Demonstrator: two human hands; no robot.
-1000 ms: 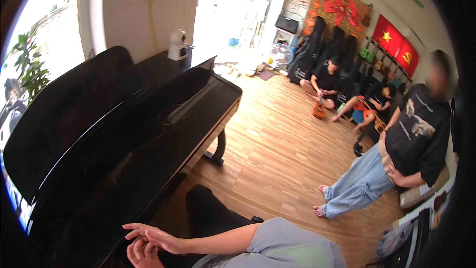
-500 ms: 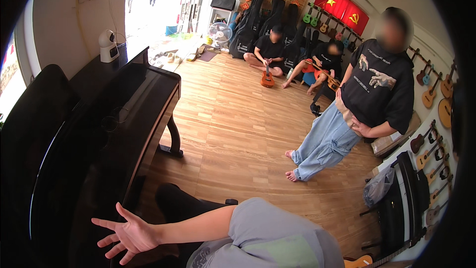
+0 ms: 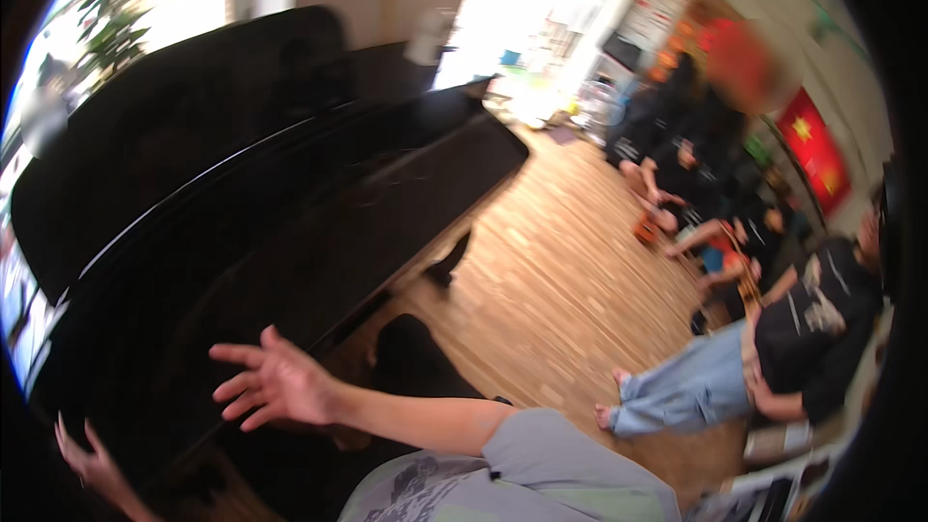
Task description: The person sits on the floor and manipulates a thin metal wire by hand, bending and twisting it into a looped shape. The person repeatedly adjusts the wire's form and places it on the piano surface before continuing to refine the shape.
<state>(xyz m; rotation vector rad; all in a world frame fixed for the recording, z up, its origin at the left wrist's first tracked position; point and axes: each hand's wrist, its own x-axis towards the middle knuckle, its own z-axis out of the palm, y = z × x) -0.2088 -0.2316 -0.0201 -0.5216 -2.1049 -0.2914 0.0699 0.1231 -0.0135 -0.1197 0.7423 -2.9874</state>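
A long black piano [image 3: 290,203] with a glossy top runs across my left side; no keys show. My right hand [image 3: 278,382] is held out over its near edge, palm turned up and fingers spread, with nothing in it. At the lower left rim, my left hand [image 3: 89,459] is raised beside the piano's near left end, its fingers apart and no object visible in it. My right arm comes from a grey short sleeve [image 3: 561,454]. Motion blurs much of the view.
A standing person [image 3: 744,348] in light blue jeans is at the right. Farther back, people sit on the wooden floor [image 3: 551,261], one with a small brown ukulele [image 3: 646,227]. A bright doorway [image 3: 527,14] lies beyond the piano. A green plant [image 3: 111,5] shows at the upper left.
My view has turned left and tilted, so the room has shifted to the right. My left hand has come into view; my right hand stays spread, its fingers less widely apart.
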